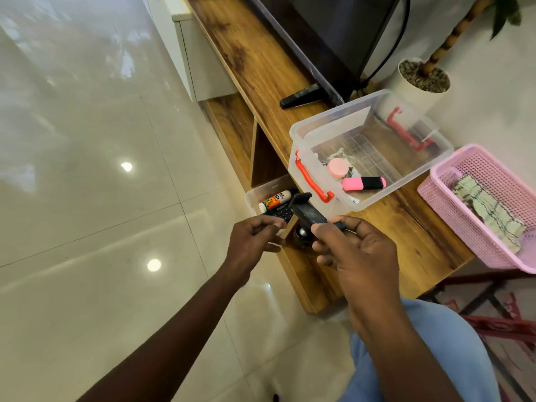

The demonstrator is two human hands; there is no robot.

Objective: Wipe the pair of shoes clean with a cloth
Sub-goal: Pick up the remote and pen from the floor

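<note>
Wooden TV console [261,68] runs up the frame. On its top sits a black TV foot [304,98], then a clear plastic box [295,132] with red latches, and just beside it a pink mesh basket [452,204] at the near end.

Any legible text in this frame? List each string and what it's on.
No text reads clearly.
Glue stick label: colourful print and a dark logo, too blurred to read.
Clear box: small mark on its near bottom edge, too small to read.
Dark clamp held by the right hand: no print visible.
</note>
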